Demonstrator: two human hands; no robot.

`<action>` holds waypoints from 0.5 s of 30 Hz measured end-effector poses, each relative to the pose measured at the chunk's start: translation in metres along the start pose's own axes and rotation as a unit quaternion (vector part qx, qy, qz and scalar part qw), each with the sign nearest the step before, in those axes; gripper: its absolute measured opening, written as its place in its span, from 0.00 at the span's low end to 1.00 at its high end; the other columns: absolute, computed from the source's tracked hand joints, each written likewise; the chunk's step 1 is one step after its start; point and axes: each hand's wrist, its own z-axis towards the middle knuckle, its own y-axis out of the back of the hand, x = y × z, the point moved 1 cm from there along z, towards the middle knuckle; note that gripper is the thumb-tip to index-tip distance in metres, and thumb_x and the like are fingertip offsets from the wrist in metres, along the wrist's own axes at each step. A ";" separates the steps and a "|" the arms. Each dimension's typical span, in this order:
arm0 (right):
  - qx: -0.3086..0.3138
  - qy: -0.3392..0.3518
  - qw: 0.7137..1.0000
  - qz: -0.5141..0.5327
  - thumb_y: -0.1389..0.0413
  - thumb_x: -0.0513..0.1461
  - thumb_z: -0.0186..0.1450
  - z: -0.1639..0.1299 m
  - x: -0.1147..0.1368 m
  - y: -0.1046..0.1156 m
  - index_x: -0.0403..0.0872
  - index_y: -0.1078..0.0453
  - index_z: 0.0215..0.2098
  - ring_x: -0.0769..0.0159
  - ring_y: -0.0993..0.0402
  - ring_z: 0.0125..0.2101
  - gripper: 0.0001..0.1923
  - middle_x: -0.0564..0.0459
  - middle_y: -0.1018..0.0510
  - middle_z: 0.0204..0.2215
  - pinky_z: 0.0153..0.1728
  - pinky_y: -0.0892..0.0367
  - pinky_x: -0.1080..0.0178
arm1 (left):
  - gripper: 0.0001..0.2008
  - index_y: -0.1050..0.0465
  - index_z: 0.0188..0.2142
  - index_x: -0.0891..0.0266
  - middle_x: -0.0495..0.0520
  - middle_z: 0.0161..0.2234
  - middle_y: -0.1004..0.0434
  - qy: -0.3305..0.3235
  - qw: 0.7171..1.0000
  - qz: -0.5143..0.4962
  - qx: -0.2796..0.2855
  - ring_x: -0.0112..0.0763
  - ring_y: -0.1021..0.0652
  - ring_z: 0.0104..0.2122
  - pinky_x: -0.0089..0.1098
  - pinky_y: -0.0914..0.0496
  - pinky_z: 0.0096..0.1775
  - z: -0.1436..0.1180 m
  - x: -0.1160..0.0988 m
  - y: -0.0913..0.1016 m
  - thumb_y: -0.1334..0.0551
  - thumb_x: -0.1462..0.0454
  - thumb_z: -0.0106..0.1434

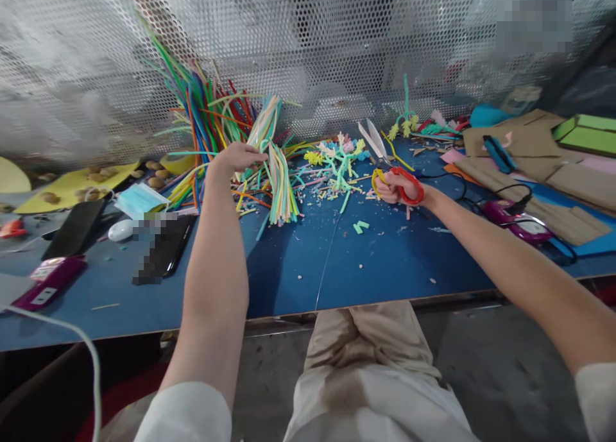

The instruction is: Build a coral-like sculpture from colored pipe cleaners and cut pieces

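1. Bundle of pale strands, narrow at its middle, lay at the fingertips of the left hand, which was curled near that waist (whether it truly gripped, I could not tell).
2. Scissors sat in the right hand, its fingers wrapped around the red and yellow handles; the blades stood slightly parted, pointing away from the body.
3. Work looked partway along: between the hands lay a branching pastel cluster and many cut scraps, with short green pieces nearer the body. The bundle's strands were long, so, in my judgement, cutting was left there.
4. Beyond the left hand, longer coloured strands leaned in a heap; left of its forearm lay a face mask and a black phone.
5. Right of the right hand were cardboard pieces and a purple device.
6. Under everything ran a blue, scrap-strewn table; past both hands rose a perforated metal panel, and below the table's near edge showed grey floor.
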 end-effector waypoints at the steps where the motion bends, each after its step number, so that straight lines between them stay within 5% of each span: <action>1: -0.002 -0.002 1.000 -0.001 0.48 0.56 0.74 0.000 0.000 0.000 0.49 0.43 0.28 0.74 0.60 0.17 0.26 0.64 0.50 0.21 0.18 0.57 0.67 | 0.19 0.21 0.33 0.60 0.49 0.26 0.25 -0.020 0.999 -0.011 -0.029 0.30 0.28 0.28 0.31 0.40 0.30 0.000 -0.001 0.005 0.27 0.48 0.53; 7: 0.006 -0.005 1.000 -0.002 0.48 0.56 0.74 0.000 0.001 0.001 0.49 0.40 0.29 0.74 0.59 0.17 0.24 0.64 0.50 0.21 0.19 0.57 0.67 | 0.25 0.25 0.43 0.65 0.41 0.28 0.32 -0.136 0.941 -0.075 -0.300 0.20 0.34 0.36 0.27 0.39 0.40 -0.016 -0.027 0.031 0.36 0.43 0.69; 12: 0.004 0.000 1.000 0.002 0.46 0.57 0.74 0.002 0.003 -0.002 0.49 0.39 0.29 0.75 0.58 0.16 0.24 0.64 0.48 0.20 0.17 0.56 0.67 | 0.14 0.36 0.40 0.65 0.43 0.37 0.32 -0.145 0.862 -0.046 -0.484 0.17 0.33 0.42 0.24 0.36 0.51 -0.035 -0.052 0.056 0.43 0.56 0.79; 15: 0.010 0.016 1.000 0.011 0.45 0.56 0.73 0.003 0.005 -0.006 0.48 0.39 0.29 0.75 0.58 0.16 0.25 0.64 0.48 0.20 0.16 0.57 0.67 | 0.11 0.38 0.40 0.65 0.44 0.36 0.34 -0.199 0.832 -0.103 -0.507 0.14 0.31 0.39 0.19 0.34 0.47 -0.037 -0.061 0.067 0.44 0.60 0.80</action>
